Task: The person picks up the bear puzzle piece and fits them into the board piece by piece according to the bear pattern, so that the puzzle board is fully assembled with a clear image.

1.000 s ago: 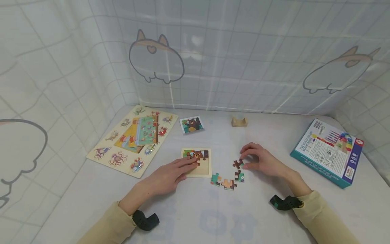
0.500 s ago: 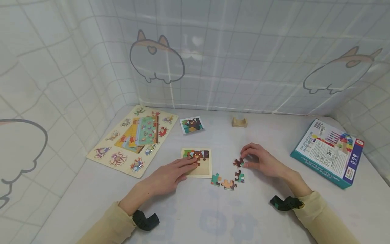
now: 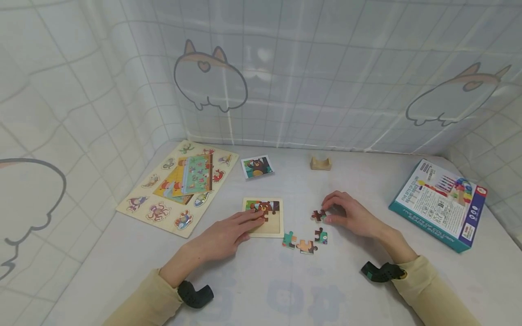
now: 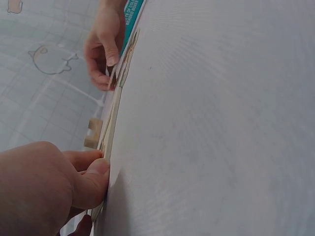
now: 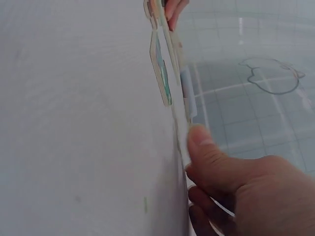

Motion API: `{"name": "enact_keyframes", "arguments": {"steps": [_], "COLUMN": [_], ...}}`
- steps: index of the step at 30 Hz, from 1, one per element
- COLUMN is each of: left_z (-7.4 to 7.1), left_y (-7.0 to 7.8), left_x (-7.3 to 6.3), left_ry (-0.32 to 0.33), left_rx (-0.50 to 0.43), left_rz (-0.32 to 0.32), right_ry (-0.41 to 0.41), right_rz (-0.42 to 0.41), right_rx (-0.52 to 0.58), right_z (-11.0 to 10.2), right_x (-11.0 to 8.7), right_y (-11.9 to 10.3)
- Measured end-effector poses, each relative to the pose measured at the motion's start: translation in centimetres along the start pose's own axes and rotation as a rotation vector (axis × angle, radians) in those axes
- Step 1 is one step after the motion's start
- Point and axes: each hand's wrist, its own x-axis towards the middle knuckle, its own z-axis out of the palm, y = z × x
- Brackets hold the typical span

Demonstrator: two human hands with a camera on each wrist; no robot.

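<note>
In the head view a square wooden puzzle tray (image 3: 274,229) lies at the middle, its upper part filled with bear-picture pieces. My left hand (image 3: 222,233) rests on the tray's left side, fingers stretched over the bear pieces, thumb by the near edge. To the right, my right hand (image 3: 346,215) pinches a dark brown and green puzzle piece (image 3: 318,215) between thumb and fingertips, low over the table. Three loose pieces lie below it: a green one (image 3: 289,240), a tan one (image 3: 306,246) and a dark and green one (image 3: 321,236). The right wrist view hides the pinched piece.
A bear picture card (image 3: 257,167) lies behind the tray. On the left is a wooden sea-animal board (image 3: 134,216) with two picture boards on top. A small notched wooden block (image 3: 321,163) stands at the back, and a teal and white box (image 3: 438,203) at the right.
The brown and green piece in my right hand has shifted slightly and turned a little between the fingertips. My left hand and the tray have stayed put.
</note>
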Motion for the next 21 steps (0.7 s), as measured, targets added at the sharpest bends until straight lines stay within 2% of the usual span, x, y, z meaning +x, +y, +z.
{"name": "enact_keyframes", "arguments": {"steps": [6,13,21], "left_z": [0.0,-0.2,-0.1], "left_y": [0.0,0.1,-0.1], "left_x": [0.1,0.0,0.1], "left_ry": [-0.007,-0.015,-0.014], "left_rx": [0.003,-0.016,-0.026], "left_rz": [-0.003,-0.008,0.003], "right_ry": [0.058,0.054,0.06], "right_rz": [-0.031,-0.007,-0.064], "right_rx": [0.013,0.021,0.019], "right_z": [0.5,1.9,4.1], "right_x": [0.6,2.4,4.4], "right_y": [-1.4,-3.7,-5.3]}}
